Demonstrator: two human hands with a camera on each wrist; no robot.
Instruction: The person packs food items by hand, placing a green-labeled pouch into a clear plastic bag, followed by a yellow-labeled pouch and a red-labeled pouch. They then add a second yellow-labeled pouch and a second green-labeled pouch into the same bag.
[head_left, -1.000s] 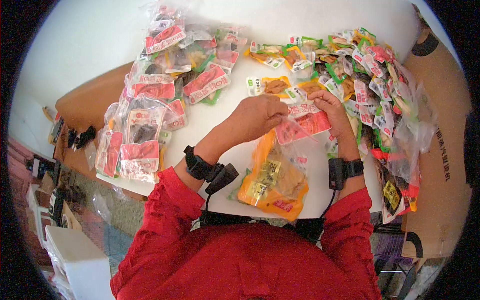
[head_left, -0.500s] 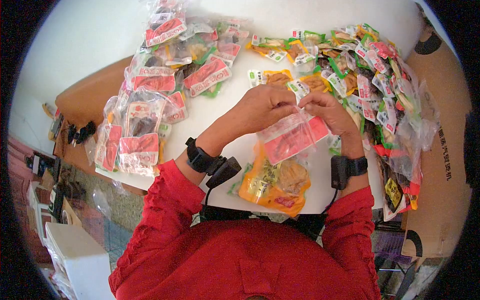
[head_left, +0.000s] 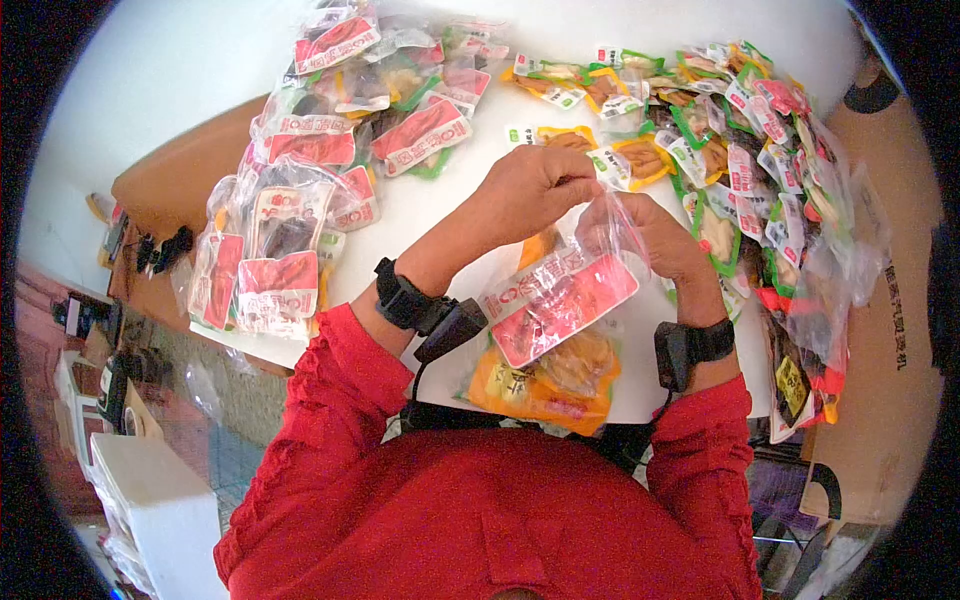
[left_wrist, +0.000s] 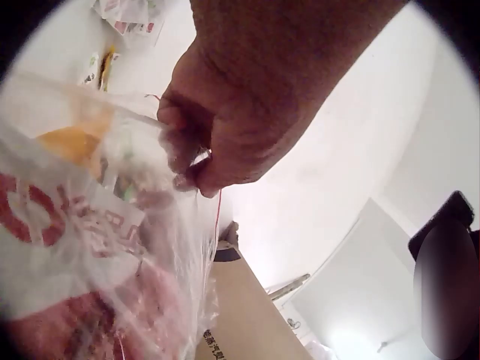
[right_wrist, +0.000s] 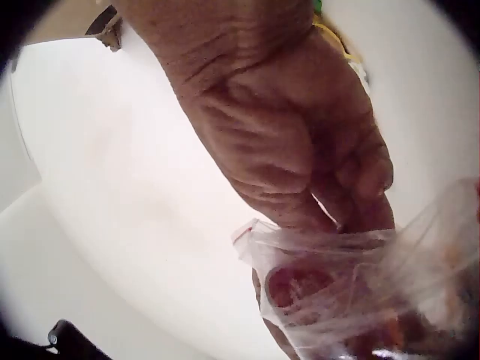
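Note:
Between the hands hangs a clear plastic bag point(head_left: 565, 305) with a red and white printed label, tilted. The left hand point(head_left: 540, 195) pinches its upper edge between thumb and fingers, as the left wrist view also has it, with the hand point(left_wrist: 240, 120) beside the clear film point(left_wrist: 176, 225). Curled at the bag's upper right is the right hand point(head_left: 650, 235). In the right wrist view some fingers of that hand point(right_wrist: 285, 142) show through the bag point(right_wrist: 352, 292); whether they are inside or behind cannot be told. Below lies an orange package point(head_left: 540, 390), partly covered by the bag.
Clear packs with red labels point(head_left: 278, 285) are heaped along the left of the white table point(head_left: 440, 225). Many small green and yellow packets point(head_left: 715, 235) are piled on the right, some beside a brown cardboard box point(head_left: 880, 330). Several packets lie behind the hands.
The right hand's fingers have gone from the bag's right side to its top edge, near the left hand. The label has swung down and left, and the bag covers more of the orange package.

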